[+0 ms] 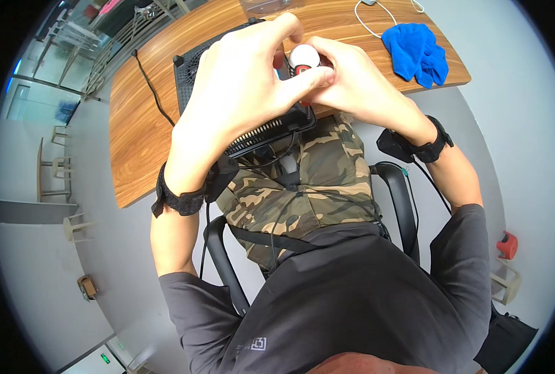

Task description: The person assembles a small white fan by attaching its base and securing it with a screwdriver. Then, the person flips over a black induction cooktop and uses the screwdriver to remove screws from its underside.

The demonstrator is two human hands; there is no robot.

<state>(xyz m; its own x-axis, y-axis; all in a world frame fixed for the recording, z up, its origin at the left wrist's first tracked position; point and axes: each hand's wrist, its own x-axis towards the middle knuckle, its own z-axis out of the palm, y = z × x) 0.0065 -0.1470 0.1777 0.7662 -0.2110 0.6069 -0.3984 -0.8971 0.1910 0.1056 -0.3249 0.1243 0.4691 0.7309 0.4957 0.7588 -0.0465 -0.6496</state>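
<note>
Above the table's near edge, my two hands meet around a small red and dark container with a round white cap (304,56). Its kind cannot be made out for sure. My left hand (240,78) curls around it from the left, its thumb stretched across the front and the index finger arched beside the cap. From the right, my right hand (358,75) grips it, with the fingers partly hidden behind it. Beneath my left hand lies a black device (187,71) with a mesh top and a slotted front edge, largely covered by my hand and forearm.
A crumpled blue cloth (414,53) lies at the right of the wooden table (134,137), beside a white cable (368,28). A clear container (268,6) stands at the far edge. One black cable (153,90) runs left of the device. Chair armrests (402,199) flank my lap.
</note>
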